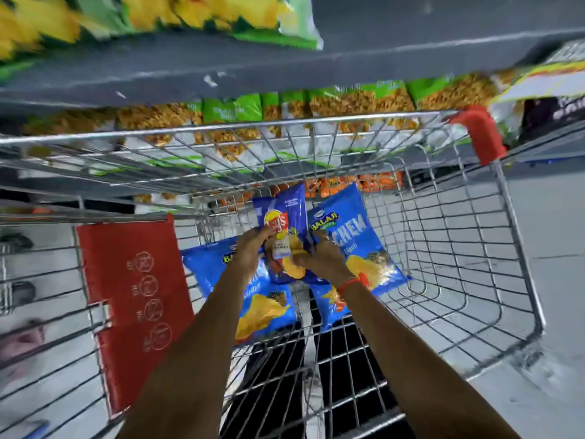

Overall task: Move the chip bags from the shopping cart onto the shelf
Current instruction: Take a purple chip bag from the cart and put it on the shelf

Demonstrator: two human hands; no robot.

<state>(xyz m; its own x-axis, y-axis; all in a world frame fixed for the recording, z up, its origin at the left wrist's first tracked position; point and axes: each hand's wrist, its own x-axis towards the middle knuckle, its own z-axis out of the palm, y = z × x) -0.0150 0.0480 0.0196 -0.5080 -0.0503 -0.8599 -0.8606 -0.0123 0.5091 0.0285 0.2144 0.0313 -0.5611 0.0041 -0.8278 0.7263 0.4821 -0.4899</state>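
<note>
Down in the wire shopping cart (474, 248), both hands close on 1 dark blue Lay's bag (283, 223): the left hand (250, 251) pinches its left edge and the right hand (319, 258), with a red thread at the wrist, grips its lower right side. 2 lighter blue Balaji bags lie on the cart floor beside it, 1 under the left forearm (253, 299) and 1 under the right hand (357, 245). Beyond the cart's far rim stands the grey shelf (411, 33), with green-and-yellow bags (190, 14) on top and green snack packs (348, 103) on the tier below.
</note>
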